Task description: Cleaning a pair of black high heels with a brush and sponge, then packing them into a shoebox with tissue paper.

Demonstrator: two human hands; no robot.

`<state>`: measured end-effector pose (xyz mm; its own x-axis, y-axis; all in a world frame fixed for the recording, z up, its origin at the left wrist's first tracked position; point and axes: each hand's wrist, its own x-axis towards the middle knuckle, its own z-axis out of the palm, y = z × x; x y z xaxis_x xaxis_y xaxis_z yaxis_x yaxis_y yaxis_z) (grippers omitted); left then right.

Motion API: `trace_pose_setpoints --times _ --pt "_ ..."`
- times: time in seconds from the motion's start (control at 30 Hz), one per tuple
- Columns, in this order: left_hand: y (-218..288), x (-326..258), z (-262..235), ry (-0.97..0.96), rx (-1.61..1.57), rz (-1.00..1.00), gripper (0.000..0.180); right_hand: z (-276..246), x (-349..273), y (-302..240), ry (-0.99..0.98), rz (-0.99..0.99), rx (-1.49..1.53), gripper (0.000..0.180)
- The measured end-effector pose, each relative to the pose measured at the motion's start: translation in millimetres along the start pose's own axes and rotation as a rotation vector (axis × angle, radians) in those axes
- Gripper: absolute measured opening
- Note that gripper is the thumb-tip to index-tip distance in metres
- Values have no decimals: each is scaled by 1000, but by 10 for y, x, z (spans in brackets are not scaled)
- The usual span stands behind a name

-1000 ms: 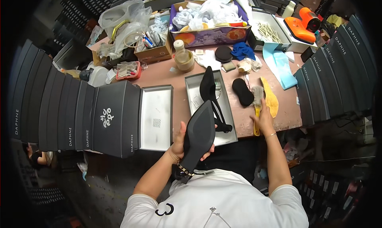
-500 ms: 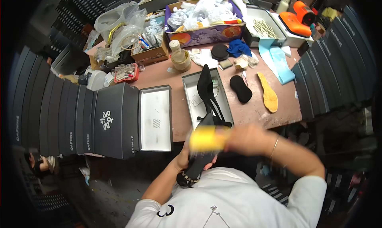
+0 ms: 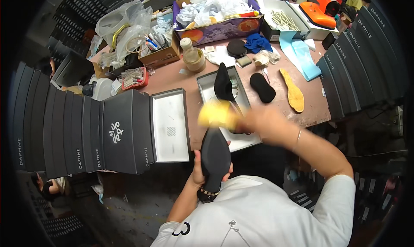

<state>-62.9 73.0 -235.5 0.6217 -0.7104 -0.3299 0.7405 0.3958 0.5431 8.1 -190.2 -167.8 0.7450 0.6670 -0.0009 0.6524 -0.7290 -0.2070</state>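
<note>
My left hand (image 3: 198, 171) is wrapped round a black shoe (image 3: 216, 154), held upright with its dark sole facing me and its pointed toe away. In my right hand (image 3: 268, 125), smeared by motion, is a yellow brush (image 3: 214, 114), whose bristles cannot be made out. The brush is at the shoe's toe end; blur hides whether they touch. Beyond it, a second black shoe (image 3: 223, 84) with a pointed toe lies in an open shoebox (image 3: 251, 144) at the table's near edge.
Left stands a white-lined box lid (image 3: 169, 139) beside stacked dark shoeboxes (image 3: 125, 130); more shoeboxes (image 3: 362, 70) line the right. A black sponge pad (image 3: 262, 88) and a yellow insole (image 3: 293, 92) lie on the table. A jar (image 3: 192, 59) and a purple carton (image 3: 220, 30) stand behind.
The brush has moved away from me and slightly left, uncovering the sole. My left hand has tilted the shoe so that its sole shows fully.
</note>
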Motion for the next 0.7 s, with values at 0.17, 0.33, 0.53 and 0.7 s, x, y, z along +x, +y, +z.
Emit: trace_pose_setpoints --times 0.17,0.33,0.53,0.7 --pt "85 -109 -116 -17 159 -20 119 -65 -124 -472 105 -143 189 56" --pt "22 13 -186 -289 -369 128 110 171 -35 -275 121 -156 159 52" --pt "-1 -110 -145 -83 -62 122 113 241 130 351 139 259 -122 51" --pt "83 -144 -71 22 -13 121 120 -3 -135 -82 296 207 383 51"
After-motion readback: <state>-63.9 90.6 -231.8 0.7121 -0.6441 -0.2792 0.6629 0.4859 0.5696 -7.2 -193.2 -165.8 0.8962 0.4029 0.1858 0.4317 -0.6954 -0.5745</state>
